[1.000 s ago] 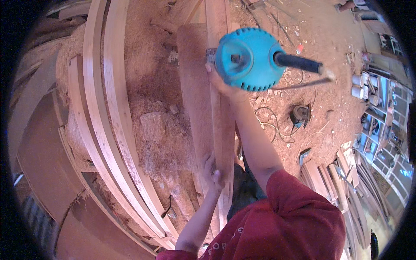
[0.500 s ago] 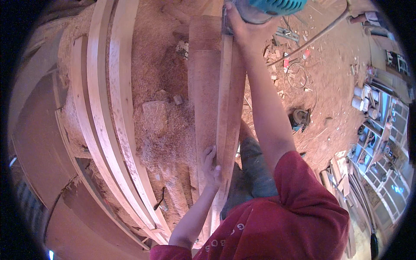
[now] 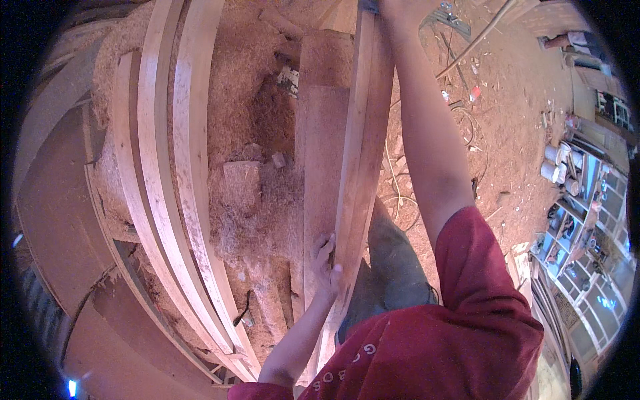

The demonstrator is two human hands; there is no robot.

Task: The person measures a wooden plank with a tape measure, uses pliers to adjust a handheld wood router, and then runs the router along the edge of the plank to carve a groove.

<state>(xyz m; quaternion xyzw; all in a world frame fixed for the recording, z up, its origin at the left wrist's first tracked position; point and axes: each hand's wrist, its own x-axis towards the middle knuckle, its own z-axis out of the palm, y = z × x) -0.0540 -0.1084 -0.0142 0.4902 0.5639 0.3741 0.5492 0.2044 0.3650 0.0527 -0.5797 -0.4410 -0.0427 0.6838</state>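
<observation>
My right hand [image 3: 402,15] is at the top edge on the grey base of a power tool [image 3: 369,5], most of which is out of view; its fingers are partly cut off. Under the tool runs a long, narrow length of reddish wood [image 3: 355,147], lying lengthwise along a wider plank [image 3: 323,133]. Nearer my body, my left hand [image 3: 328,263] grips the left side of that narrow length with curled fingers. My legs in dark trousers show beneath, to the right of the wood.
Three pale beams [image 3: 193,120] lie at left among shavings [image 3: 247,220], beside brown sheets [image 3: 57,240]. Cords, offcuts and debris litter the dirt floor [image 3: 503,167] at right. Shelving with containers [image 3: 567,213] stands along the right rim. Part of another person [image 3: 575,41] shows at upper right.
My right hand has pushed the teal power tool forward along the wood until its body left the top of the picture. My left hand stays on the wood.
</observation>
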